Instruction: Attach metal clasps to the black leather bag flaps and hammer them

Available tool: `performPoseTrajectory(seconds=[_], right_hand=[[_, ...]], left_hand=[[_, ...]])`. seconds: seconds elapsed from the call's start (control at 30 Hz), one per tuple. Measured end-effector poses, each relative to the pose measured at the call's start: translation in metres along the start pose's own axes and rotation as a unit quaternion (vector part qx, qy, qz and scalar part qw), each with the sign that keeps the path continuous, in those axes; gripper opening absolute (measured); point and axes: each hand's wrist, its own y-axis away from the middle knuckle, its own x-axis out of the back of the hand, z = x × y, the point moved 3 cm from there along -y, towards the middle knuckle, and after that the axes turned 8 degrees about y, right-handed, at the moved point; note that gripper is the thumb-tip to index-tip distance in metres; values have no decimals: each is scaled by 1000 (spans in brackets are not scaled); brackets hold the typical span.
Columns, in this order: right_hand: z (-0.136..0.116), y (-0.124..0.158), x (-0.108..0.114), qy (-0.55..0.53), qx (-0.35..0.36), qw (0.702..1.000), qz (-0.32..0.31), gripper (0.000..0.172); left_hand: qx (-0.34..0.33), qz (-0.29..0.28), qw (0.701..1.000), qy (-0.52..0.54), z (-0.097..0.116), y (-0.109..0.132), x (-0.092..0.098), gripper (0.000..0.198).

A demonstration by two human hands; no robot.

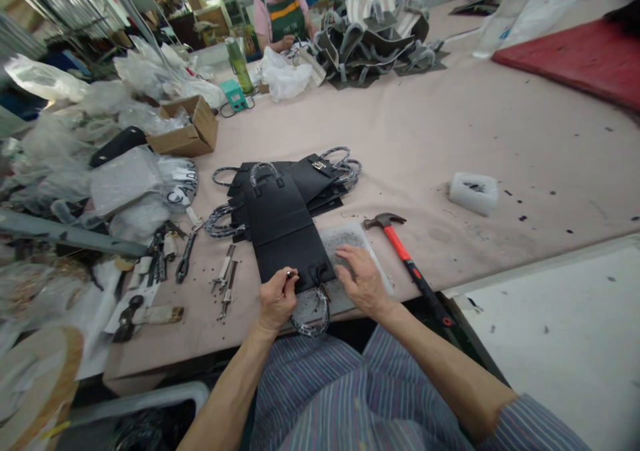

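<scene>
A black bag panel (285, 228) with wrapped handles lies in front of me, its near end over a grey pad (377, 264). On its near left corner my left hand (277, 301) is closed in a pinch; a small dark tip with a shine shows at the fingertips, too small to name. My right hand (366, 283) is open, fingers apart, beside the panel's right edge above the pad. Between the hands, a wrapped handle loop (313, 318) hangs toward my lap. Just right of the pad rests a claw hammer (403, 248) with a red and black handle.
More black bag panels (320, 178) are stacked behind. At left lie hand tools (227, 281), a ball-peen hammer (145, 314) and a cardboard box (193, 131) among plastic bags. A white block (473, 193) stands at right. Across the table a person (283, 14) works near grey bag pieces (365, 44).
</scene>
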Motion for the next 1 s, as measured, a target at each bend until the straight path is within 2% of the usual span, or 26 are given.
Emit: performPoseTrajectory(seconds=[0.07, 0.1, 0.17, 0.2, 0.27, 0.33, 0.43, 0.53, 0.6, 0.67, 0.7, 0.73, 0.8, 0.87, 0.9, 0.93, 1.0], right_hand=[[25, 4, 23, 107, -67, 992, 16, 32], [38, 7, 34, 169, -109, 980, 0, 34], [64, 14, 51, 259, -196, 943, -68, 35], [75, 17, 58, 267, -243, 927, -100, 32], [90, 22, 68, 179, -354, 908, -131, 20], [93, 21, 72, 29, -443, 885, -142, 7], [73, 9, 74, -112, -470, 857, -178, 9], [34, -3, 78, -167, -452, 856, -188, 16], [2, -11, 81, -175, -387, 891, -160, 28], [-32, -20, 85, -113, -250, 954, -122, 37], [-47, -23, 86, -55, -167, 978, -111, 37], [-61, -25, 85, 11, -90, 989, -115, 36], [-81, -28, 82, 132, 25, 977, -167, 29], [-93, -35, 85, 210, 93, 946, -230, 23], [-99, -40, 91, 229, 113, 937, -236, 22], [-106, -47, 99, 233, 129, 939, -219, 23], [-121, -61, 118, 203, 133, 963, -118, 26]], left_hand=[[4, -5, 1000, 11, -1, -1, 0, 11], [11, -6, 1000, 17, -1, -1, 0, 12], [28, -7, 999, 31, -1, -3, 0, 12], [38, -7, 999, 37, -1, -3, -1, 12], [58, -6, 997, 49, -3, -4, -2, 12], [72, -5, 995, 61, -4, -3, -3, 12], [73, -2, 994, 76, -7, -1, -4, 11], [61, 2, 995, 82, -7, 0, -5, 11], [58, 5, 995, 82, -8, 1, -6, 11], [62, 6, 995, 83, -10, 2, -7, 12], [66, 4, 994, 82, -11, 2, -7, 13], [69, 3, 994, 80, -11, 3, -8, 13], [69, 2, 995, 73, -12, 3, -8, 13], [62, 2, 996, 64, -12, 3, -8, 13], [58, 3, 996, 62, -11, 3, -8, 13], [56, 5, 997, 62, -11, 2, -8, 12], [57, 8, 996, 66, -10, 2, -8, 12]])
